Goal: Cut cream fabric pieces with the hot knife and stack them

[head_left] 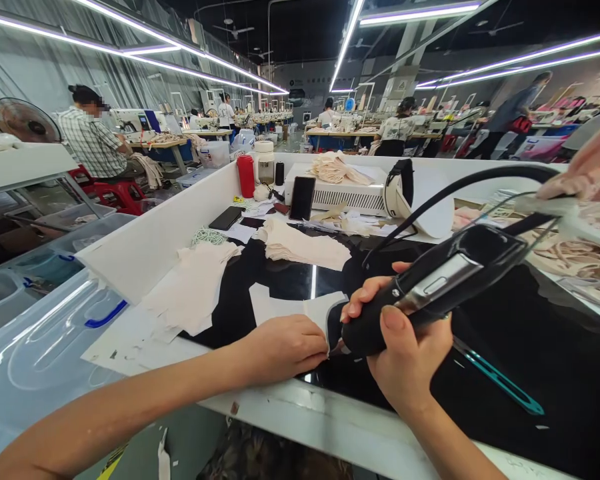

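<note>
My right hand (410, 347) is wrapped round a black corded handheld tool (430, 287) with a silver panel on its side. The tool's lower end points down-left, close to the edge of a pale fabric piece (280, 307) on the black tabletop. At that fabric's dark-edged right side, my left hand (285, 347) has its fingers pressed together on the edge. The exact contact between tool and fabric is hidden behind the hands. To the right of my right hand lies a slim turquoise-handled tool (510, 387).
Stacked cream fabric pieces (305, 247) and another stack (195, 280) lie beyond and left. A white vented box (335, 187), phones and a red bottle (245, 175) stand at the back. Another person's hand (590, 167) is by the tool's cable (460, 180) at right.
</note>
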Motion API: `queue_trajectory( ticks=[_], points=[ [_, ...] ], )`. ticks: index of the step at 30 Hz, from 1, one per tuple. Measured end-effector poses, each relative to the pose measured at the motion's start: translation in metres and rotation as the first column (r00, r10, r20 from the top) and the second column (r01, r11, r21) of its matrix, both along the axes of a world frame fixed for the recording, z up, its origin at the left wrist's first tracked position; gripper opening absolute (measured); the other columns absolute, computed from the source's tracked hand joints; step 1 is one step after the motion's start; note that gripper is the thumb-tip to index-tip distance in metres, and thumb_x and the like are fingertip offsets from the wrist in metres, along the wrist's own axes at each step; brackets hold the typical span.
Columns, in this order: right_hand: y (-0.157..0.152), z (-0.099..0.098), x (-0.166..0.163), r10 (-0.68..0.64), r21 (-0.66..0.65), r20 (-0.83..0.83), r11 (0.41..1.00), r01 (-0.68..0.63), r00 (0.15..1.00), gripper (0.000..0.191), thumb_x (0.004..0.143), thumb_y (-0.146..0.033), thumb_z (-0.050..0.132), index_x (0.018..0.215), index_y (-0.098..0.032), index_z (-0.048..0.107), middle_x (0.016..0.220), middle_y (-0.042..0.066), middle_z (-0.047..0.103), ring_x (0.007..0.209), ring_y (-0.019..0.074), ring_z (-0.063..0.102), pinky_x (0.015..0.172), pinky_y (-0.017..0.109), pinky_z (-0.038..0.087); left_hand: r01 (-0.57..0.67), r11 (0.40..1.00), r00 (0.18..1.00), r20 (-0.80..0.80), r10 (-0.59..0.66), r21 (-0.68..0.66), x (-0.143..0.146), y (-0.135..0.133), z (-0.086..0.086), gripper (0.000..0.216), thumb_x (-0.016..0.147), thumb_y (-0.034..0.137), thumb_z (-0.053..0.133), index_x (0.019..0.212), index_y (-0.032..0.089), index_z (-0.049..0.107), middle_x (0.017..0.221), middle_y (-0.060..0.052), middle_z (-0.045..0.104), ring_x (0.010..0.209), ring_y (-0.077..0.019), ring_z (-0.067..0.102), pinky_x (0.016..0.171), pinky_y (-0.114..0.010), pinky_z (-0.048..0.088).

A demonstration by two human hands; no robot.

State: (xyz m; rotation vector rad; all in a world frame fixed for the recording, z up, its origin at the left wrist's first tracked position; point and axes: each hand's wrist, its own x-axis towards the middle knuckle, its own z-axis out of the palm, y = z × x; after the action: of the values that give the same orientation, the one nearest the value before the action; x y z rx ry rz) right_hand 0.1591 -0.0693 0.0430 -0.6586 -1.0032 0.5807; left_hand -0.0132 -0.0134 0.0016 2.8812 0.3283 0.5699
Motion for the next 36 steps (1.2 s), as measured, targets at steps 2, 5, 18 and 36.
queue_trajectory(
  ticks=[2,5,18,36],
  points=[
    [0.0,0.0,0.0,0.009,0.003,0.0,1.0,-0.009,1.0,0.044,0.089,-0.042,0.084,0.123,-0.029,0.059,0.086,-0.003,0.068,0.064,0.0163,0.065,0.057,0.034,0.06,0.008,1.0,1.0,0.0,-0.008,-0.007,0.0,0.0,0.0,0.024,0.112,0.024,0.054,0.099,0.015,0.071,0.095,-0.007,0.075,0.095,-0.0211,0.071,0.089,-0.032,0.054],
    [0.0,0.0,0.0,0.006,-0.008,-0.001,1.0,-0.006,1.0,0.045,0.088,-0.043,0.084,0.123,-0.029,0.058,0.086,-0.003,0.067,0.064,0.0161,0.064,0.056,0.033,0.059,0.007,0.999,1.0,0.001,-0.007,-0.04,-0.001,0.001,0.002,0.023,0.113,0.023,0.053,0.105,0.014,0.072,0.1,-0.007,0.076,0.098,-0.0211,0.072,0.091,-0.031,0.054],
    [0.002,0.0,-0.001,-0.018,-0.024,0.025,1.0,0.018,1.0,0.045,0.089,-0.043,0.083,0.123,-0.029,0.057,0.085,-0.003,0.067,0.063,0.0159,0.064,0.059,0.035,0.058,-0.052,0.995,0.998,0.035,0.055,-0.083,0.0,0.008,0.002,0.016,0.11,0.021,0.059,0.107,0.016,0.073,0.109,-0.007,0.075,0.107,-0.0205,0.07,0.099,-0.031,0.053],
    [0.002,0.001,-0.002,-0.004,0.002,0.018,1.0,0.004,1.0,0.037,0.091,-0.039,0.083,0.119,-0.028,0.061,0.085,-0.004,0.069,0.063,0.0147,0.065,0.058,0.032,0.058,0.005,1.0,1.0,-0.002,-0.005,0.008,0.006,0.014,-0.008,0.012,0.104,0.009,0.062,0.109,0.016,0.07,0.102,-0.006,0.074,0.099,-0.0208,0.07,0.093,-0.031,0.055]
  ],
)
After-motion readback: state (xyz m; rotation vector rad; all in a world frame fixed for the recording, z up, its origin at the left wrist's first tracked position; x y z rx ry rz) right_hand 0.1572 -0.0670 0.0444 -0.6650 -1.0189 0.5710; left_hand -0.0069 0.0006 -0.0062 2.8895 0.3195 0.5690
